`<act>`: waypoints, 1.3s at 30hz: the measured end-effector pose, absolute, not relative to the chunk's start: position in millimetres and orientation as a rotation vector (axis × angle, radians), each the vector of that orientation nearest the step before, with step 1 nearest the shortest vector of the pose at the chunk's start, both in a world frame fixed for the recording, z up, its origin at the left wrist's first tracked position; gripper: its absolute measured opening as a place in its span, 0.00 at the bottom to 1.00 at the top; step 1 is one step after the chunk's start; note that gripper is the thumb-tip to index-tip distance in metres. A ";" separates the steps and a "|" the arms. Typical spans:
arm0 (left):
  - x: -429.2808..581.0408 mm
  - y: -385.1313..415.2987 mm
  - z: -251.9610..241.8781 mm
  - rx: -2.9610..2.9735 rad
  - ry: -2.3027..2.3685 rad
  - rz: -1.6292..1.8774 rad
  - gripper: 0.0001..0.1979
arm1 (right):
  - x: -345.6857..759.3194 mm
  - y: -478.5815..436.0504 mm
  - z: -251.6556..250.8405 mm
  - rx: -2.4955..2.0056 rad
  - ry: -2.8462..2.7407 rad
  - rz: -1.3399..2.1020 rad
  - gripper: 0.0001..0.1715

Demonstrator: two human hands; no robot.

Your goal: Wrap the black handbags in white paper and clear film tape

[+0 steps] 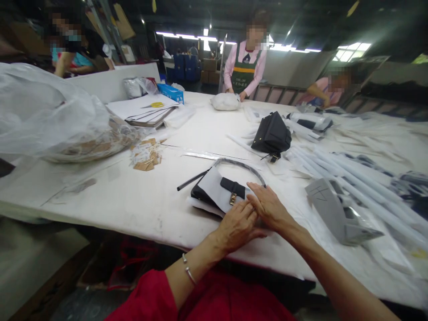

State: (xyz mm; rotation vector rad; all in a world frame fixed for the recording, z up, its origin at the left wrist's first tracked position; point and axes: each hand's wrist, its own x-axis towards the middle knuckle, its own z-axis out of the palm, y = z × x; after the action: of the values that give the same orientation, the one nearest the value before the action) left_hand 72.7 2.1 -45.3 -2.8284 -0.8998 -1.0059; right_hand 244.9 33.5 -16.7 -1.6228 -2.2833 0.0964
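Note:
A small black handbag lies near the front edge of the table, its front mostly covered by a white sheet. A black flap tab with a gold clasp shows over the sheet. Its wrapped handle arches behind, and a dark strap end sticks out left. At the bag's right end, my left hand closes over the near corner with bent fingers. My right hand grips the same end from the right, its fingers reaching over the front and touching my left hand. That corner is hidden beneath both hands.
Another black handbag stands farther back. Paper tags and a large clear plastic bag lie left. Yellow scissors rest on stacked sheets. A grey packet and plastic wraps are at right. Co-workers stand across the table.

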 end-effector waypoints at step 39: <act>-56.6 25.4 -81.0 -2.491 -0.998 -1.042 0.18 | 156.7 24.0 -72.5 -0.982 -2.378 -0.309 0.32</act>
State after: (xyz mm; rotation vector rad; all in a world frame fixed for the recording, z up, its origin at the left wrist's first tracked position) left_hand -56.6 25.4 -81.0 -2.4908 -0.9977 -1.0416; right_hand 156.7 24.0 -72.5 -0.9823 -2.3782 -0.3087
